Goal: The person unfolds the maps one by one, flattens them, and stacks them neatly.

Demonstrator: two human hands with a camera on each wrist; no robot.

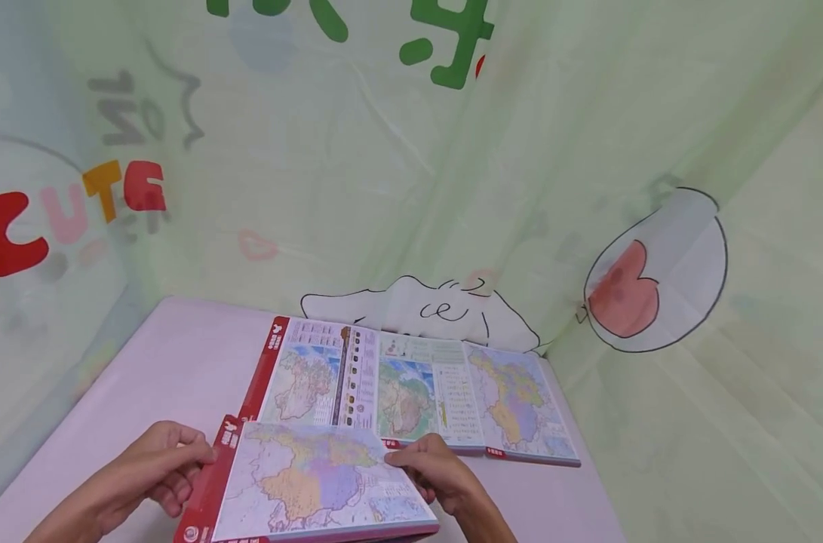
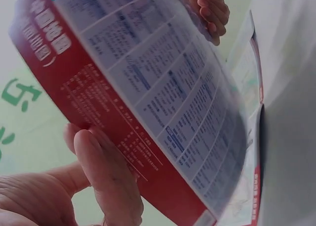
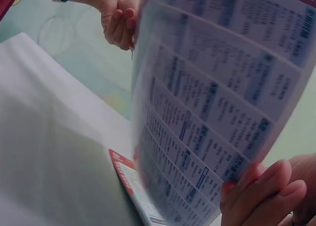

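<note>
A folded map (image 1: 316, 479) with a red strip down its left side is held raised above the table's near part. My left hand (image 1: 149, 471) pinches its red strip between thumb and fingers. At the opposite edge my right hand (image 1: 441, 477) pinches it, thumb on top and fingers underneath. The underside of the map (image 2: 163, 88), seen in the left wrist view, bears panels of small print. In the right wrist view my right fingers (image 3: 264, 191) press against that printed underside.
Behind lie more folded maps in a row: a red-edged map (image 1: 305, 377) at left, a map (image 1: 407, 400) in the middle and another map (image 1: 516, 403) at right. They rest on a pale pink table (image 1: 180, 362). A printed pale green curtain (image 1: 316, 188) hangs around it.
</note>
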